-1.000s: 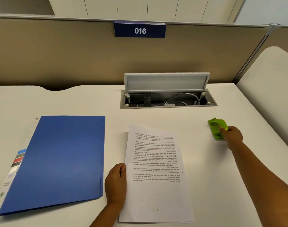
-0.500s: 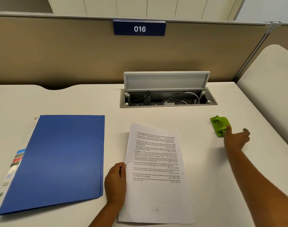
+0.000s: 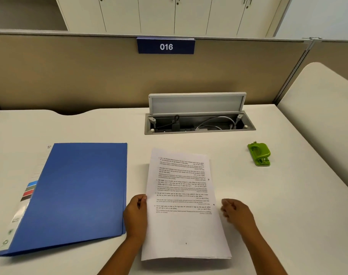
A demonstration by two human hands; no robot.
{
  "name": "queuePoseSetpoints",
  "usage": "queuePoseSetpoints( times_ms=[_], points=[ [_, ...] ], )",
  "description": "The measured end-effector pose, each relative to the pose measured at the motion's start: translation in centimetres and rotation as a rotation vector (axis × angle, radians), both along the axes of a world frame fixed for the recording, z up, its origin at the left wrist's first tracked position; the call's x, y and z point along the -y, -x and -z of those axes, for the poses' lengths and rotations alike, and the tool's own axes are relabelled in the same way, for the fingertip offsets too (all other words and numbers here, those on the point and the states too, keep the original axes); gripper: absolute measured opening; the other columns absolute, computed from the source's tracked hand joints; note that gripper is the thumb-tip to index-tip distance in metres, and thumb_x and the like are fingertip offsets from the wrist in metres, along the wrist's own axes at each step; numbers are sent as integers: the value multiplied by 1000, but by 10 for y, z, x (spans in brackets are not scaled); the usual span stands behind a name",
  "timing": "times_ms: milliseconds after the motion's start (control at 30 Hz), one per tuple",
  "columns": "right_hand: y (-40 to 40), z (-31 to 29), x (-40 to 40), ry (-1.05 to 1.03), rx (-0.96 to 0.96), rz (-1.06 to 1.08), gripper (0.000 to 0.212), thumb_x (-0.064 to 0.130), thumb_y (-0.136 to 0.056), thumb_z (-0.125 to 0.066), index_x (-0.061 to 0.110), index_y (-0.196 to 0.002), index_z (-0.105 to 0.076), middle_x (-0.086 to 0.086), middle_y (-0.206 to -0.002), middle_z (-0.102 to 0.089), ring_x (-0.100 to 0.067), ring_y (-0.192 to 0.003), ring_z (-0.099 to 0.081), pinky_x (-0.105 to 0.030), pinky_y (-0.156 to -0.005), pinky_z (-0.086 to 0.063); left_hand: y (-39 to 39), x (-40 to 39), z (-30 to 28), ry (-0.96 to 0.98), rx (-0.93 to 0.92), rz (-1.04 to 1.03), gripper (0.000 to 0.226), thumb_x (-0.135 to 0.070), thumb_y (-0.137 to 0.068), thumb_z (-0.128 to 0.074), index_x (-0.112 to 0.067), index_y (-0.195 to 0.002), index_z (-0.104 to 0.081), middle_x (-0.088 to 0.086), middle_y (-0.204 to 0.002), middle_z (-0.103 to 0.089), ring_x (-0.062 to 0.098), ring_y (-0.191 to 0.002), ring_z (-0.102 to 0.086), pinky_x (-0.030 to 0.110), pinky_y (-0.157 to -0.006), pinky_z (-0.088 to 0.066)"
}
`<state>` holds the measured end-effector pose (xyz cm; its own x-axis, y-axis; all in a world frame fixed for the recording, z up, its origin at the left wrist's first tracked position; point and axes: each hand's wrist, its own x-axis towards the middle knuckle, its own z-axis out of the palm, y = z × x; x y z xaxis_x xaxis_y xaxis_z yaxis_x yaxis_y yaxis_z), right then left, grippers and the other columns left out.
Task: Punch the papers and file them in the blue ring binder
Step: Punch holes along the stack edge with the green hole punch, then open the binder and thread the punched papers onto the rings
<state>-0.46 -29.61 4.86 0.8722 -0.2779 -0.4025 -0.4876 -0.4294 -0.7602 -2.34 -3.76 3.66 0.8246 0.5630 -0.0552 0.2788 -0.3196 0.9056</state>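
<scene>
A thin stack of printed papers (image 3: 184,205) lies on the white desk in front of me. My left hand (image 3: 136,216) pinches its left edge with curled fingers. My right hand (image 3: 235,214) hovers just off the stack's right edge, fingers loosely curled, holding nothing; it is motion-blurred. The blue ring binder (image 3: 76,193) lies closed to the left of the papers, its labelled spine along its left side. A small green hole punch (image 3: 259,153) sits alone at the right, well beyond both hands.
An open cable tray (image 3: 199,122) with its lid up is sunk into the desk (image 3: 278,205) behind the papers. A beige partition with a "016" sign (image 3: 166,46) closes the back. A neighbouring desk (image 3: 327,116) adjoins on the right.
My right hand has let go of the green punch and pulled back toward me, to the papers' right edge. The punch stays at the right. My left hand has kept its grip.
</scene>
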Motion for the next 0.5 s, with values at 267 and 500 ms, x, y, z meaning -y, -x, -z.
queuePoseSetpoints(
  times_ms=[267,500],
  points=[
    [0,0,-16,-155,-48,24,16,10,-87,-58,8,-100,-69,-8,-91,-71,-27,-82,-68,-32,-70,-57,6,-5,-11,-35,8,21,18,-9,-88,-52,4,-94,-65,5,-81,-59,24,-77,-57,22,-66,-40],
    [1,-2,-18,-146,-8,50,12,7,-84,-62,8,-91,-72,-2,-77,-70,-25,-72,-67,-26,-61,-54,30,-30,-11,-166,-29,176,24,-12,-89,-51,-7,-111,-61,9,-107,-62,23,-88,-61,30,-77,-52]
  ],
)
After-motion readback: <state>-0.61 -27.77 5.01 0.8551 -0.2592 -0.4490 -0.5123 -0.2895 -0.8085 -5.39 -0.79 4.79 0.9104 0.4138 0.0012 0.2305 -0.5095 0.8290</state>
